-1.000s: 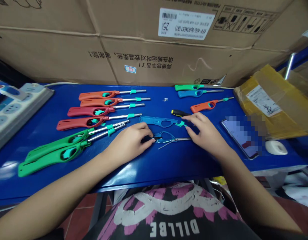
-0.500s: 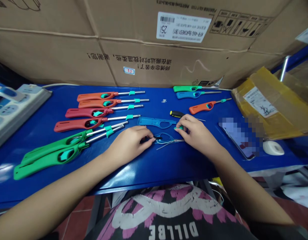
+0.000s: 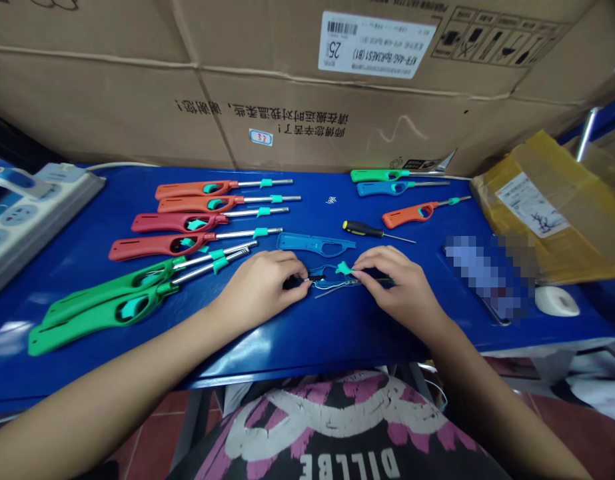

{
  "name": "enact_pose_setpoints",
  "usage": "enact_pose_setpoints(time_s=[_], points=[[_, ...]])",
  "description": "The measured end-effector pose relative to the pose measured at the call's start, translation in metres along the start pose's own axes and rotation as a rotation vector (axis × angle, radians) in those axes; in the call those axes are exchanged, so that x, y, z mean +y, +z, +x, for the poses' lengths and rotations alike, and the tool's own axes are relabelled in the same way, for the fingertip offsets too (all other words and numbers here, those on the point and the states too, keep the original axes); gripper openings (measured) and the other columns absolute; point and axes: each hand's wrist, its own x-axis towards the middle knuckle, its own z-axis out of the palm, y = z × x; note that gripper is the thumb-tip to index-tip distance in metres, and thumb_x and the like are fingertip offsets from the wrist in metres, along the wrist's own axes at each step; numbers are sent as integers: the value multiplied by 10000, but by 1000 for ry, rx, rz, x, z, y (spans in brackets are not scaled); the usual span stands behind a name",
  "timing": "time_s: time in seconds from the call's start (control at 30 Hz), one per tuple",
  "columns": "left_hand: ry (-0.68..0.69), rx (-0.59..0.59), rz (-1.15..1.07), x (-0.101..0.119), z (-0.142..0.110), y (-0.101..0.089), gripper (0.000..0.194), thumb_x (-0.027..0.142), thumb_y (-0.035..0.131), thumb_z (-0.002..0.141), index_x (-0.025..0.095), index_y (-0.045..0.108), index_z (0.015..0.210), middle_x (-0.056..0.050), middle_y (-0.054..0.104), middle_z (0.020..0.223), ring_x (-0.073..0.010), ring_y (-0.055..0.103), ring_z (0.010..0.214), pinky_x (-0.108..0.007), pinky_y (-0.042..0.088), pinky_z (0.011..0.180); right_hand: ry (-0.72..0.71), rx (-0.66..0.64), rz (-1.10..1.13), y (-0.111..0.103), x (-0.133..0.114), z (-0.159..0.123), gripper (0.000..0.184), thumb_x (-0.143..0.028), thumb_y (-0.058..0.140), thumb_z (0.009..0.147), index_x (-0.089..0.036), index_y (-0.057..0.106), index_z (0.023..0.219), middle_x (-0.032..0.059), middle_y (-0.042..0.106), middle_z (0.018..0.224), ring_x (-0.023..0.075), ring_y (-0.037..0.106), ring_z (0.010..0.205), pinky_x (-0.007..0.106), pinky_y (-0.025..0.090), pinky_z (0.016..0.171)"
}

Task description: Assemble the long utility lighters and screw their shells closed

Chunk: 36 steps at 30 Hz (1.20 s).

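My left hand [image 3: 274, 285] is closed at the handle end of a blue lighter half-shell [image 3: 332, 271], with thumb and forefinger pinched there. A black part with a white wire [image 3: 316, 280] lies in that half, next to my fingertips. Between the thumb and forefinger of my right hand [image 3: 394, 280] is a small teal trigger [image 3: 344, 268], held over the half-shell near its finger loop. Part of the metal tube is covered by my right fingers. Just behind, the matching blue half-shell [image 3: 314, 245] lies flat on the table, apart from both hands.
Several assembled lighters [image 3: 162, 248] in orange, red and green lie at the left; 3 more [image 3: 380, 189] lie at the back right. A screwdriver [image 3: 362, 229], small white pieces [image 3: 330, 199], a phone [image 3: 480, 280], a power strip [image 3: 22, 217] and cardboard boxes [image 3: 552, 207] surround the work.
My right hand has pinched the teal trigger from beside the rear half-shell and brought it forward and left over the front half-shell. My left hand has stayed in place.
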Motion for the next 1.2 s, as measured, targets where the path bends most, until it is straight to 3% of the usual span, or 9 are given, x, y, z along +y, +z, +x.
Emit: enact_pose_setpoints(time_s=[0.17, 0.3, 0.53, 0.93, 1.2], points=[[12, 5, 4, 0, -1, 0, 103, 237, 661, 921, 163, 730, 897, -32, 711, 858, -167, 651, 755, -285, 494, 683, 19, -68, -166, -4, 3, -2, 88, -200, 624, 957, -231, 658, 882, 37, 717, 954, 220, 624, 912, 401, 426, 840], [23, 36, -31, 0, -1, 1, 122, 252, 651, 939, 167, 734, 911, -26, 700, 844, -151, 634, 741, -260, 476, 649, -7, -62, -148, -3, -3, -3, 107, -192, 605, 973, -222, 630, 874, 25, 712, 948, 201, 605, 905, 375, 390, 813], [25, 48, -36, -1, -1, 1, 132, 264, 642, 950, 175, 738, 934, -30, 712, 868, -152, 640, 757, -258, 469, 648, -33, -188, -176, 3, -7, -2, 56, -228, 632, 972, -227, 637, 916, 15, 714, 999, 198, 588, 929, 365, 356, 805], [-14, 55, -75, 1, 0, 2, 140, 276, 640, 951, 192, 748, 924, -19, 737, 871, -153, 673, 762, -254, 488, 654, -77, -176, -140, 10, -7, -1, 122, -178, 564, 992, -230, 652, 925, 29, 731, 1000, 203, 591, 916, 378, 358, 807], [53, 129, -40, -1, 0, 8, 163, 276, 619, 973, 172, 736, 928, -33, 741, 895, -162, 687, 798, -274, 529, 720, -125, -196, -173, 14, -8, -2, 141, -181, 541, 1002, -219, 674, 970, 40, 732, 1027, 205, 576, 920, 378, 354, 803]])
